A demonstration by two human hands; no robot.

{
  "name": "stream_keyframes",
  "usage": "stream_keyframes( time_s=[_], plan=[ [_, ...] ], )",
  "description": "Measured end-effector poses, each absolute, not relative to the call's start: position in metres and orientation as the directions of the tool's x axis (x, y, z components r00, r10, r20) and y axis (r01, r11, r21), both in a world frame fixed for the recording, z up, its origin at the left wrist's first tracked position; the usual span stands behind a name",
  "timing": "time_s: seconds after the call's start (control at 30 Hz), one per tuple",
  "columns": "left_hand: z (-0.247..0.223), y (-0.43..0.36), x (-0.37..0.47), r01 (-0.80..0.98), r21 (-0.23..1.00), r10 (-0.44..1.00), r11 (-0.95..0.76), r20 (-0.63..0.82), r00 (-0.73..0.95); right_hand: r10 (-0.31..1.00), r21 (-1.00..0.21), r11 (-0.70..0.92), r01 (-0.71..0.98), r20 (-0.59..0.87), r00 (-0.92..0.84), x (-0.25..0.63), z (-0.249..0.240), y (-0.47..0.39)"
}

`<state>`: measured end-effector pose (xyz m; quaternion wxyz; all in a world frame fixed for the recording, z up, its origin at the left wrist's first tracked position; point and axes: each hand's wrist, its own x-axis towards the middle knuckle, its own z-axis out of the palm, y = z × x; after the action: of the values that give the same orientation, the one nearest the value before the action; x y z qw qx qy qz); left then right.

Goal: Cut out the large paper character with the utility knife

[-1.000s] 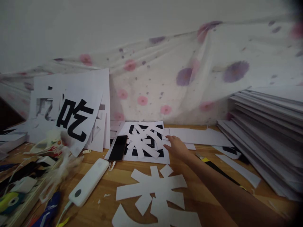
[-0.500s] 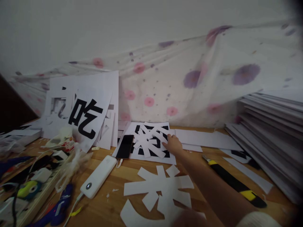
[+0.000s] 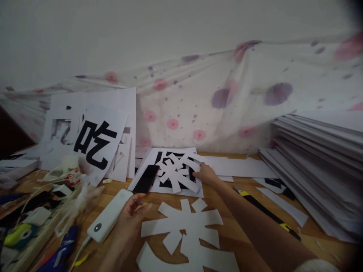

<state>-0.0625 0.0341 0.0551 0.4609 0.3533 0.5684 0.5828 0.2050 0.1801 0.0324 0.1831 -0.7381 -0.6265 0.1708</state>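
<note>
On the desk (image 3: 211, 198), we take the printed sheet (image 3: 165, 185) as our landmark. The white cut-out (image 3: 173, 174) lies over its black print, and at the sheet's right edge our right hand (image 3: 207, 174) has its grip closed, it seems, on the tip of one paper arm. At the sheet's left edge, the fingers of our left hand (image 3: 132, 211) are curled by the near end of the phone (image 3: 146, 179); whether that grip is clenched we cannot tell. A larger cut-out (image 3: 194, 223) lies in front of the sheet, and the power bank (image 3: 109, 216) to its front left. We judge the step in hand to be handling this upper cut-out; the next move calls for a light pinch, since thin paper arms may bend or tear.
</note>
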Motion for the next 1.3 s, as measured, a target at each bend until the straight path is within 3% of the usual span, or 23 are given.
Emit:
stream_keyframes(
  time_s=[0.13,0.27,0.57,0.7,0.8,0.9,0.97,1.07,1.17,1.27,1.3],
  plan=[
    [0.040,0.046,-0.061,-0.062,0.992,0.949,0.113,-0.126,-0.288,0.978,-0.608,-0.195,0.770,-0.063,0.198,0.224,0.043,0.170],
    [0.023,0.064,-0.059,0.040,0.993,0.952,0.109,-0.092,-0.292,0.973,-0.691,-0.163,0.705,0.004,0.230,0.239,0.057,0.162],
    [0.021,0.088,-0.049,0.056,0.998,0.963,0.024,-0.008,-0.271,0.861,-0.721,0.030,0.692,0.371,0.349,0.291,0.084,0.128],
    [0.036,0.085,-0.028,-0.053,0.998,0.975,-0.022,0.010,-0.221,0.752,-0.576,0.223,0.787,0.615,0.237,0.286,0.097,0.092],
    [0.060,0.075,-0.008,-0.184,0.982,0.992,-0.038,0.016,-0.123,0.698,-0.415,0.348,0.841,0.714,0.063,0.269,0.097,0.067],
    [0.090,0.063,0.004,-0.398,0.916,0.993,0.055,-0.008,0.119,0.656,-0.248,0.512,0.822,0.731,-0.188,0.247,0.088,0.043],
    [0.103,0.056,0.006,-0.575,0.785,0.964,0.232,-0.107,0.244,0.542,-0.052,0.676,0.735,0.712,-0.447,0.232,0.080,0.029],
    [0.102,0.050,0.001,-0.580,0.736,0.935,0.350,-0.308,0.173,0.424,0.113,0.789,0.604,0.613,-0.667,0.217,0.072,0.011],
    [0.088,0.044,-0.019,-0.572,0.752,0.929,0.326,-0.368,0.045,0.483,0.016,0.799,0.601,0.578,-0.658,0.221,0.061,0.003],
    [0.080,0.038,-0.063,-0.605,0.757,0.912,0.249,-0.393,-0.117,0.689,-0.263,0.677,0.688,0.556,-0.465,0.241,0.045,0.003],
    [0.079,0.036,-0.081,-0.614,0.762,0.902,0.207,-0.391,-0.181,0.783,-0.360,0.585,0.727,0.482,-0.392,0.249,0.039,0.004]
  ],
)
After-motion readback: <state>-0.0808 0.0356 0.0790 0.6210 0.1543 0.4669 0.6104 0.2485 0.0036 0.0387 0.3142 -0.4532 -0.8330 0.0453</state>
